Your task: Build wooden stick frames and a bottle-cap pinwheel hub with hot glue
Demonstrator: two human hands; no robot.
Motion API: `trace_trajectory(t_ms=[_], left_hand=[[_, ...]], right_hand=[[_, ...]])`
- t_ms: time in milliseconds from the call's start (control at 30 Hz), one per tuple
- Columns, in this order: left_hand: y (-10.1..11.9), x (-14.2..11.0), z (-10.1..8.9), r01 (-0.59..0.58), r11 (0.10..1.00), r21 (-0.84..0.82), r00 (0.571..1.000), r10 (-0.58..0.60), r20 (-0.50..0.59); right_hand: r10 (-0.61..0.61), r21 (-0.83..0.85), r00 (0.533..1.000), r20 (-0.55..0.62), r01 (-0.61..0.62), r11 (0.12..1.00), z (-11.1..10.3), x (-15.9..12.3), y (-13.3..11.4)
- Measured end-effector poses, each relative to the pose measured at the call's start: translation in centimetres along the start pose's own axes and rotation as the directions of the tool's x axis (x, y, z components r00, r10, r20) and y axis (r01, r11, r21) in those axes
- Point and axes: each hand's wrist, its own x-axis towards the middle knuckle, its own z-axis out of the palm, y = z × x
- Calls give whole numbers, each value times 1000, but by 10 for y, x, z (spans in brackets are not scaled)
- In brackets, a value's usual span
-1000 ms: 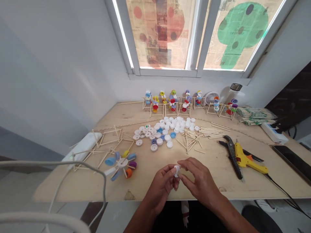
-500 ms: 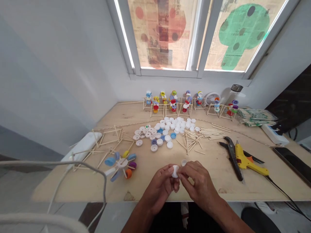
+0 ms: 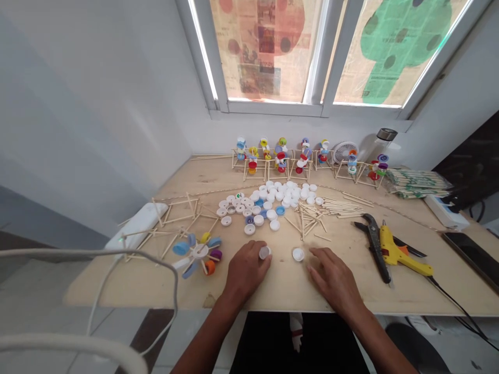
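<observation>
My left hand (image 3: 246,267) rests low over the table, its thumb and fingers closed on a white bottle cap (image 3: 264,253). To the right, a second white cap (image 3: 298,254) lies on the wood between my hands. My right hand (image 3: 331,272) is beside that cap, fingers apart and holding nothing. Beyond my hands spreads a pile of white caps (image 3: 286,195), with a few blue ones among them. Left of my left hand is a wheel of coloured caps on sticks (image 3: 200,252), leaning by a stick frame (image 3: 177,221).
Loose wooden sticks (image 3: 312,221) lie right of the caps. Farther right are black-handled pliers (image 3: 376,246), a yellow glue gun (image 3: 403,252) and a phone (image 3: 473,259). Finished cap wheels on stick stands (image 3: 280,162) line the back. A grey cable (image 3: 128,253) loops at front left.
My hands have moved apart. The left carried its cap leftward and down to the table; the right let go and opened beside the other cap. The view has tilted slightly downward.
</observation>
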Motion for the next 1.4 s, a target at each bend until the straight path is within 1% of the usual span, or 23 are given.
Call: trace_trajectory(t_ms=[100,233,333,467,667,733,800,967,1067,1167,1300,1400], left_hand=[[0,9,1,-49,984,172,998,43,39],[-4,15,-1,-46,962,268,998,34,51],[-9,14,-2,-29,956,293,1000,24,19],[-11,12,-2,-7,962,272,997,27,-70],[-4,22,1,-19,962,272,993,51,-109],[-3,26,-1,-30,960,279,990,67,-122],[-2,29,-3,-30,958,286,990,69,-127],[-3,35,-5,-13,958,286,992,48,-117],[1,43,-2,-53,957,284,994,78,-80],[8,55,0,-107,941,320,992,125,-35],[17,70,1,-175,904,390,984,171,45],[21,78,2,-196,888,416,980,187,64]], right_hand=[[-38,-74,999,4,38,997,6,7,-4],[-56,-138,998,33,60,989,11,16,-12],[-49,-189,997,54,58,980,13,21,-16],[-50,-224,996,79,66,972,17,30,-23],[-97,-224,990,104,118,967,25,57,-43],[-109,-209,989,103,129,969,25,62,-46],[-108,-186,991,83,122,975,24,61,-43],[-81,-86,997,19,82,993,19,40,-26],[-51,35,999,8,51,998,21,26,-18],[-46,136,999,-11,47,990,27,18,-16],[-51,194,996,-72,64,979,35,15,-14],[-62,214,993,-100,82,973,38,15,-12]])
